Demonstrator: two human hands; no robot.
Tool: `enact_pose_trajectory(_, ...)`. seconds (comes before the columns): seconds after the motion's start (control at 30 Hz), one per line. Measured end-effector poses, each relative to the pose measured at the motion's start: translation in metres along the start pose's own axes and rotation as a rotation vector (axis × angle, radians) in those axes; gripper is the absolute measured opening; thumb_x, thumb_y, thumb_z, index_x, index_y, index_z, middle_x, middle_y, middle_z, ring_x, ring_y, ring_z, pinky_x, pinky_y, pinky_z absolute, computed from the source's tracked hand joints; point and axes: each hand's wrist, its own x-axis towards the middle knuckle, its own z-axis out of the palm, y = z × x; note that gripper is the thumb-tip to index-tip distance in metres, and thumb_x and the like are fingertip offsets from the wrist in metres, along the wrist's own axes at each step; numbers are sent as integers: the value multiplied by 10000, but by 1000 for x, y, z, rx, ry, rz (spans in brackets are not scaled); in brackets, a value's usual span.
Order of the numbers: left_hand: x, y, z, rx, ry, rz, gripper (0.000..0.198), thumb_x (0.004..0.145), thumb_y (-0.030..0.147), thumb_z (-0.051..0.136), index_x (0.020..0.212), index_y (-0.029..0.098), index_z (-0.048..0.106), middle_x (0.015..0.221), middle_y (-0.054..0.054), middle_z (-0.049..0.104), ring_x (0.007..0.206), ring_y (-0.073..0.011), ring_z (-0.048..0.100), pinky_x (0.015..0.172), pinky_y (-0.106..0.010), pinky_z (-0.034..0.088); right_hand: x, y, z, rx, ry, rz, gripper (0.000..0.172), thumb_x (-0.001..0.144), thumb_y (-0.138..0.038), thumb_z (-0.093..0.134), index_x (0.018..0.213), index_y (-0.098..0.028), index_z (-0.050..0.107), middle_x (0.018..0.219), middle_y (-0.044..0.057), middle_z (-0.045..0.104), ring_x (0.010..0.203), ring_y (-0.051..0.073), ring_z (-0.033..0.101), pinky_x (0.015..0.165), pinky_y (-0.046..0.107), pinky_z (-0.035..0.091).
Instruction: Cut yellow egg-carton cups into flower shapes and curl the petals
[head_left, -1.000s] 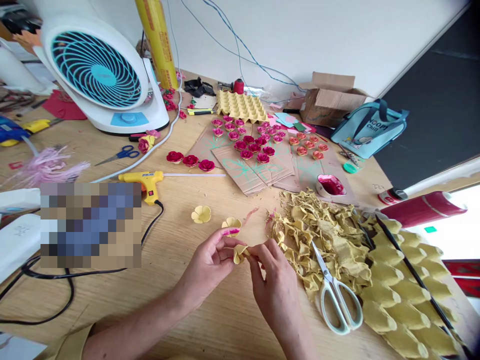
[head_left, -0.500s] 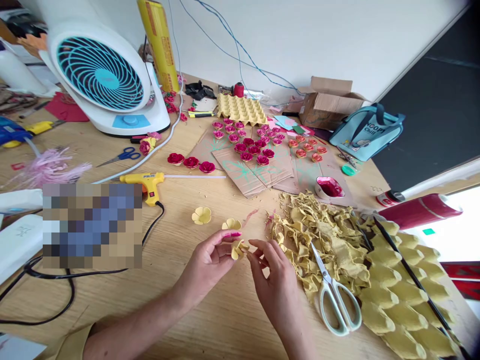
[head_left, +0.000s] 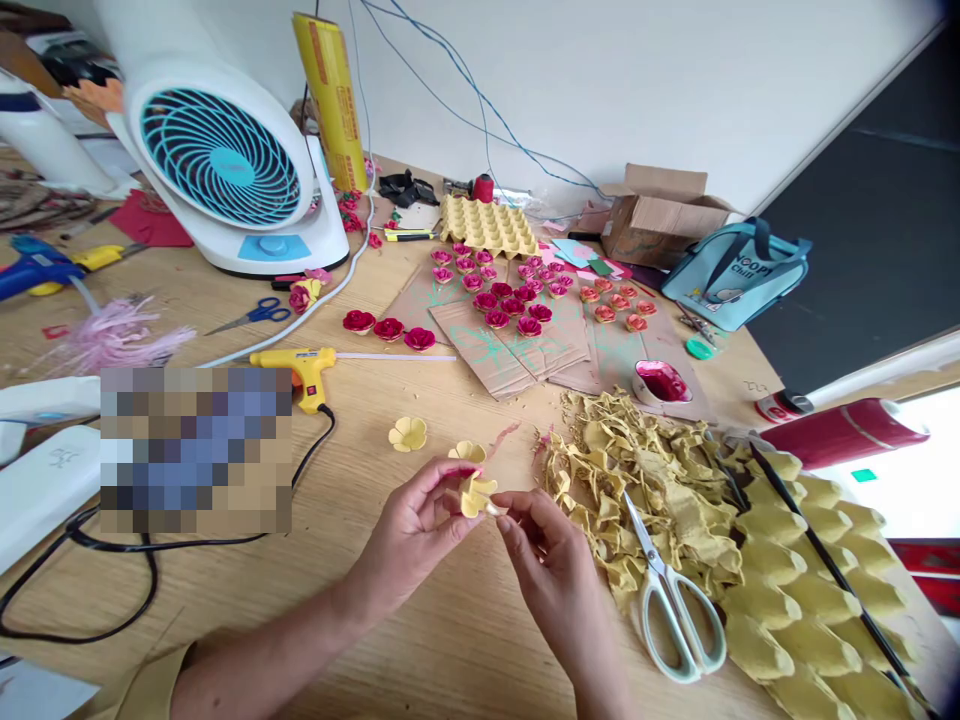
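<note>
Between the thumb and fingers of my left hand [head_left: 420,525] is a small yellow egg-carton flower [head_left: 475,494] with cut petals. My right hand [head_left: 544,550] pinches one petal of that same flower at its right side. Just beyond my fingers lie two more yellow cut flowers, an open one [head_left: 407,434] at the left and another [head_left: 467,452] partly behind my left hand. Red colour stains my left index finger. To the right of my right hand are white-handled scissors [head_left: 679,610], lying partly on torn yellow carton scraps [head_left: 637,480].
A yellow glue gun [head_left: 300,372] with a black cord lies left of centre. Painted paper flowers [head_left: 514,300] stand on cardboard [head_left: 517,350]. Near them is a dish of red paint [head_left: 661,382]. An egg tray [head_left: 810,580] with a brush fills the right; a fan [head_left: 225,165] stands back left.
The flower has turned slightly in my fingers, and my right fingertips have shifted along its petal. The whole view has moved a little, so things appear slightly further right.
</note>
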Motion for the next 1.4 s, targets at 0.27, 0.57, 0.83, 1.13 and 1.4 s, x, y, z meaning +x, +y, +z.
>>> enact_pose_trajectory(0.27, -1, -1, 4, 213, -36, 99, 268, 821, 169, 679, 1076, 238, 637, 1046, -23, 626, 949, -153, 617, 851, -228, 516, 1, 5, -1, -59, 17, -40, 182, 954, -282, 533, 910, -191, 684, 757, -4, 588, 631, 119, 555, 556, 199, 433)
enact_pose_trajectory(0.57, 0, 0, 5, 244, -48, 25, 281, 795, 185, 688, 1072, 207, 648, 1021, -46, 679, 940, -174, 649, 874, -261, 536, 2, 10, 1, -216, 70, -59, 175, 952, -233, 499, 876, -202, 654, 821, 28, 633, 661, 134, 607, 576, 215, 466)
enact_pose_trajectory(0.83, 1, -2, 3, 374, -70, 67, 333, 787, 132, 627, 1104, 214, 689, 1022, -48, 715, 912, -170, 666, 861, -258, 544, 2, 14, 0, -237, 55, -40, 172, 949, -227, 512, 854, -197, 652, 798, 22, 632, 643, 128, 599, 570, 210, 459)
enact_pose_trajectory(1.13, 7, -6, 0, 116, -89, -141, 309, 786, 233, 702, 1087, 173, 664, 1053, -66, 745, 988, -209, 700, 915, -328, 561, 2, 10, -1, -265, 26, -41, 170, 952, -207, 512, 983, -231, 677, 830, 9, 640, 647, 127, 603, 582, 206, 452)
enact_pose_trajectory(1.4, 5, -4, 1, 137, -94, -130, 306, 787, 225, 702, 1087, 178, 674, 1005, -54, 753, 972, -210, 703, 908, -324, 562, 3, 14, -1, -292, 21, -55, 173, 947, -209, 513, 969, -228, 684, 815, 18, 643, 641, 135, 609, 581, 216, 453)
